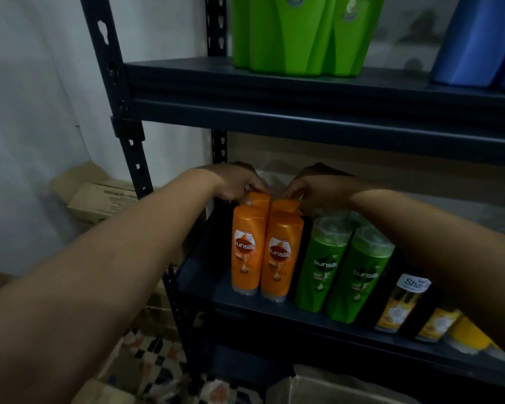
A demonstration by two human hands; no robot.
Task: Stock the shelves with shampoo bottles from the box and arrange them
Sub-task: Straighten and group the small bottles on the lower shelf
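Orange Sunsilk bottles point(260, 246) stand paired at the shelf's point(274, 309) left end beside the green ones point(344, 266) — left hand point(233, 182) and right hand point(312, 188) each curl fingertips onto a rear bottle's top, apparently squaring the rows.

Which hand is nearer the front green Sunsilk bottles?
Right. The right hand is on the right orange bottle's top, just beside the green Sunsilk bottles; the left hand sits farther left, on the other orange bottle's top.

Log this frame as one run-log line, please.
phase: arranging | left hand: on rear orange plastic Sunsilk bottle | right hand: on its orange neighbour | place: dark metal shelf
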